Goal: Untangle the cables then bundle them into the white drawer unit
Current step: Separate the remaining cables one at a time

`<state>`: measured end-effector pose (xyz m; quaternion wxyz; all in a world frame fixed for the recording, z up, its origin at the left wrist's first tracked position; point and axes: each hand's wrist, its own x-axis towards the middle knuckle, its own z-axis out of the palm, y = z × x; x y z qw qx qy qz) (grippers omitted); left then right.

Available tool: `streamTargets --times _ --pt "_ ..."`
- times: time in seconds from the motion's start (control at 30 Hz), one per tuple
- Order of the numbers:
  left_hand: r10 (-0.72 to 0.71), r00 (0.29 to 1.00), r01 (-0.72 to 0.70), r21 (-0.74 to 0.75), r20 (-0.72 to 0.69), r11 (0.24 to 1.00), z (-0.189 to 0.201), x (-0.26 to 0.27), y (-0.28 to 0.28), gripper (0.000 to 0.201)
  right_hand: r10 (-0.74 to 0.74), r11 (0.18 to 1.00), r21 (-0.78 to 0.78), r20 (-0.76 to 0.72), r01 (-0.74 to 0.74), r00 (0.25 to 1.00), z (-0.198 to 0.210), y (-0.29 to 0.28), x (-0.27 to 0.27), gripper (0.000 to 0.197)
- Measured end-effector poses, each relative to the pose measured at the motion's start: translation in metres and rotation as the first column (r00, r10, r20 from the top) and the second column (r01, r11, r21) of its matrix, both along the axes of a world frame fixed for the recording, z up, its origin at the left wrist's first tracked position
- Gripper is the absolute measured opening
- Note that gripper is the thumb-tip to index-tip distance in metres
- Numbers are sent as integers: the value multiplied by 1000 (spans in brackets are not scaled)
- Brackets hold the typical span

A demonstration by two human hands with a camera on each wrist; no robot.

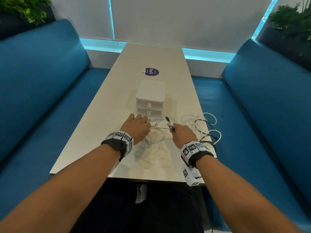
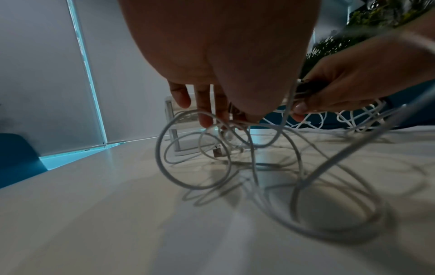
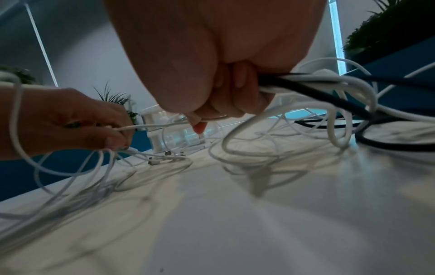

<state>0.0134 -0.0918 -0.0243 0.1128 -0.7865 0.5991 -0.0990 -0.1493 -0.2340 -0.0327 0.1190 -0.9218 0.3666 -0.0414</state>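
In both hands' fingers (image 3: 237,96), white cables (image 1: 156,145) bunch.

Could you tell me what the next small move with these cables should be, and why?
Probably draw the left hand slowly away from the right hand, feeding out the one white cable it pinches. The right hand grips a bunch of cable ends, black and white, loose loops lie tangled on the table, and both drawers of the drawer unit look closed, so untangling likely comes first.
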Motion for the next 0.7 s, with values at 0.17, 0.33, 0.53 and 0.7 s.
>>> streamTargets --times 0.17,0.33,0.53,0.7 --pt "128 981 -117 84 -146 990 1 13 6 36 -156 985 61 -72 160 985 0 -12 -13 20" --pt "215 970 -192 180 -115 965 -4 35 22 39 -197 975 46 -260 216 945 6 -25 -30 14" --pt "302 946 -291 99 -119 952 12 54 27 33 -232 972 -23 -257 234 938 6 -31 -37 19" --pt "309 923 -319 -5 -230 948 15 48 16 29 -214 976 2 -134 217 967 6 -23 -25 22"
